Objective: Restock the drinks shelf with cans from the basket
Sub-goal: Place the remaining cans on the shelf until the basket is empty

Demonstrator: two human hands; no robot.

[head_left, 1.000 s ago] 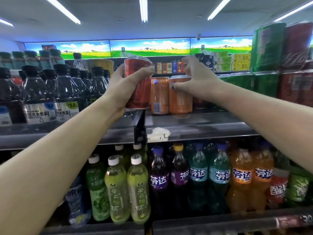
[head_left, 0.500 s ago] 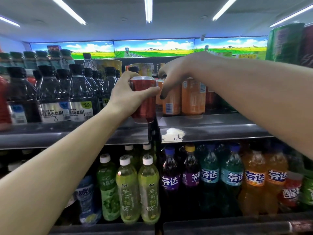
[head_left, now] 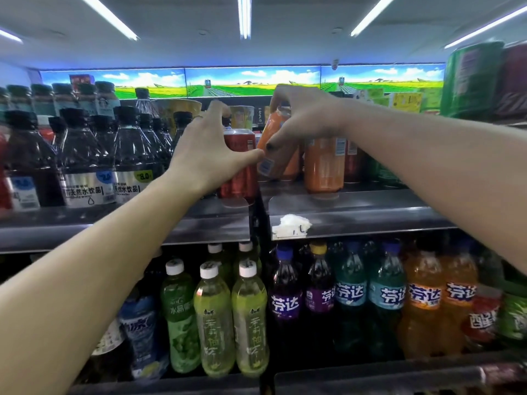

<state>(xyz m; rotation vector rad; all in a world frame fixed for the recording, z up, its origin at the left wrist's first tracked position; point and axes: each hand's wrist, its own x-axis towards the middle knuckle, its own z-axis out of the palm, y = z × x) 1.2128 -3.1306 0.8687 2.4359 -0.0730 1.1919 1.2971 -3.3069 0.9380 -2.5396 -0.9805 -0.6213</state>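
Fluorescent strips light a shop aisle, and the metal upper shelf (head_left: 356, 215) is reached at about eye level. A red can (head_left: 242, 166) is stood at the right end of the left bay, just beside the dark water bottles (head_left: 94, 155); it is gripped round its side by the left hand (head_left: 205, 155), thumb across the front. An orange can (head_left: 281, 149) is held by the right hand (head_left: 302, 121) from above and is tilted, its top leaning towards the red can, with a second orange can (head_left: 323, 163) upright just beside it. The basket is not in view.

The red can seems close to being seated. It is best kept steady until its base is felt flat, then released. The tilted can should be brought upright and pushed back into its row, with care taken that its neighbour is not knocked.
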